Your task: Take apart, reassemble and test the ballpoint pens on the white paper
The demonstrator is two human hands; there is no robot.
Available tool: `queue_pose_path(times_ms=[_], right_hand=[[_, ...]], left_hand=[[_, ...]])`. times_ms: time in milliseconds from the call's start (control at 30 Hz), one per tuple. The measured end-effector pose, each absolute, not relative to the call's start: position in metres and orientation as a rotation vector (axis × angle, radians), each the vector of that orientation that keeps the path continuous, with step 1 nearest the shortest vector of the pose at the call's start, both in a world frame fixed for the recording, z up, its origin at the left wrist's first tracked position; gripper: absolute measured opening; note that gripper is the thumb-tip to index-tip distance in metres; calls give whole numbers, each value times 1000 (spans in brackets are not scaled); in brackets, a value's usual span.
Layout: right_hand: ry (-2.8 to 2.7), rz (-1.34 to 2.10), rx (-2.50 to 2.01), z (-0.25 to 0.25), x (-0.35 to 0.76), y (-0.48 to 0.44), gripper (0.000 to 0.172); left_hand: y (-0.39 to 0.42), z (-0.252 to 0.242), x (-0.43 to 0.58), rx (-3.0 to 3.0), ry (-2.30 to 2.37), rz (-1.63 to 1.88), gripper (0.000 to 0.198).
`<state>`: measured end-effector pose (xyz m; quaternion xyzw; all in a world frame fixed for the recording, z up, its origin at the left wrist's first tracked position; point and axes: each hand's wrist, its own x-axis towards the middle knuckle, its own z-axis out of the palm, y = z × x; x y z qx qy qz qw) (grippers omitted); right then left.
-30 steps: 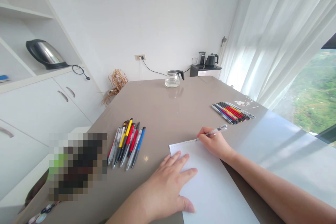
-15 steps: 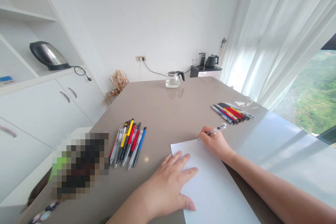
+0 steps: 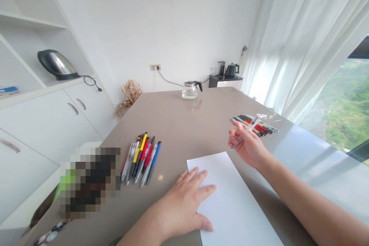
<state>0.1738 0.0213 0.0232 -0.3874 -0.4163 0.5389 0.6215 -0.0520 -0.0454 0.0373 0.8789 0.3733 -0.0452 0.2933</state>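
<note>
Kettle (image 3: 57, 65) sat on the shelf at far left, its cord trailing over the edge. Below it, a blurred patch hid the counter's (image 3: 184, 123) near-left corner. Left pens (image 3: 141, 157), mixed yellow, red, black, blue and clear, lay fanned on the counter, close together, tips toward the person. Left hand (image 3: 184, 207) lay flat, palm down and fingers spread, holding nothing; its fingers pressed the near-left edge of the paper (image 3: 230, 200). Paper lay flat on the counter, one corner pointing away from the person. Glass jug (image 3: 190, 89) stood upright near the far edge of the counter, well apart from the paper. Right hand (image 3: 249, 146) was raised above the counter, just beyond the paper's far right corner and off the sheet. It held a clear pen (image 3: 245, 133) between thumb and fingers, the pen tilted with its tip down and to the left, clear of the paper. Right pens (image 3: 255, 123) lay in a tight row just behind the right hand. Curtain (image 3: 302, 38) hung at far right beside the window.
</note>
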Motion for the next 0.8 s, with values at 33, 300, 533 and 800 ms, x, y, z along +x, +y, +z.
queue_pose_path(times_ms=[33, 300, 533, 800], right_hand=[[-942, 1246, -874, 27, 176, 20, 32], [-974, 1155, -835, 44, 192, 20, 24], [-836, 1213, -636, 43, 221, 19, 53], [-795, 1115, -595, 47, 233, 14, 46]], left_hand=[[-45, 38, -52, 2339, 995, -125, 73], [-46, 40, -52, 2329, 997, -123, 73], [-46, 39, -51, 2339, 999, -122, 72], [-45, 37, -53, 2339, 989, -133, 72]])
